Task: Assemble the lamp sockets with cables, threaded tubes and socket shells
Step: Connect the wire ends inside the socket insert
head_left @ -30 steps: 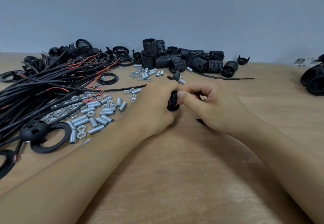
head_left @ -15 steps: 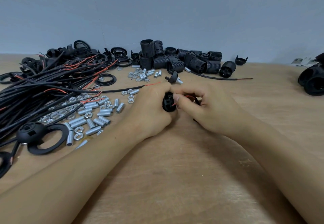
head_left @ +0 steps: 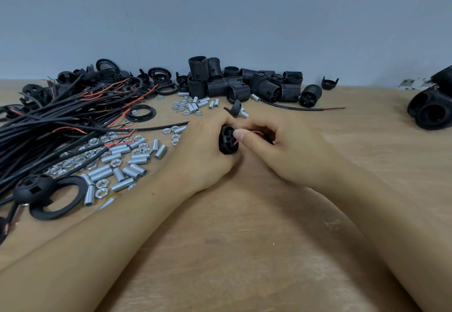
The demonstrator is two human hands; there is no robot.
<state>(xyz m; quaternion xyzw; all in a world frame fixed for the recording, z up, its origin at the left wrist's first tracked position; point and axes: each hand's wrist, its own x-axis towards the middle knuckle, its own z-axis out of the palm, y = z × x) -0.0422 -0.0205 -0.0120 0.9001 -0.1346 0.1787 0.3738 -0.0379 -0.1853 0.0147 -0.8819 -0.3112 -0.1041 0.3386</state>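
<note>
My left hand (head_left: 205, 150) grips a black lamp socket (head_left: 227, 140) at the middle of the wooden table (head_left: 244, 250), its open face turned to the right. My right hand (head_left: 281, 150) pinches a thin red wire (head_left: 254, 132) at the socket's face, the thumb tip against the socket. A bundle of black and red cables (head_left: 49, 126) lies at the left. Loose silver threaded tubes (head_left: 122, 165) and nuts are spread beside it. Black ribbed socket shells (head_left: 244, 84) are heaped at the back.
A black socket cap on a flat ring (head_left: 46, 194) lies at the near left. A cap with a tube (head_left: 236, 108) sits just behind my hands. A single cable (head_left: 300, 108) runs along the back right. More black sockets (head_left: 433, 106) are at the far right edge.
The socket has turned in my left hand, its open face now toward my right hand. The red wire has come into view between my right fingers.
</note>
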